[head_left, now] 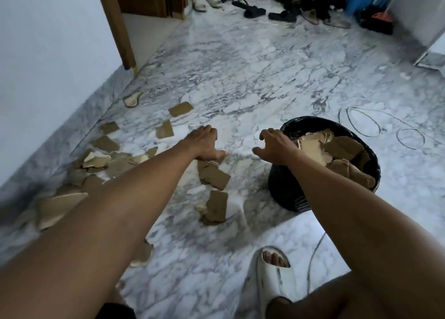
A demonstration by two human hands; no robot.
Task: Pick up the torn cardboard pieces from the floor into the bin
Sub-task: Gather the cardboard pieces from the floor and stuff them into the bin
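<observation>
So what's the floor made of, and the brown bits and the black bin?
The floor looks like polished marble: white with grey veins, slightly shiny. The brown bits look like cardboard: matte tan, with ragged torn edges. The black bin seems to be woven or ribbed plastic, with a glossy black bag as lining.

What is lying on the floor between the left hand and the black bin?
In the head view, only bare marble floor lies between the left hand and the black bin; the right hand hovers over that stretch.

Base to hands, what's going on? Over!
Left hand and right hand empty. Bin part full; cardboard pieces remain on floor. A cable lies nearby.
</observation>
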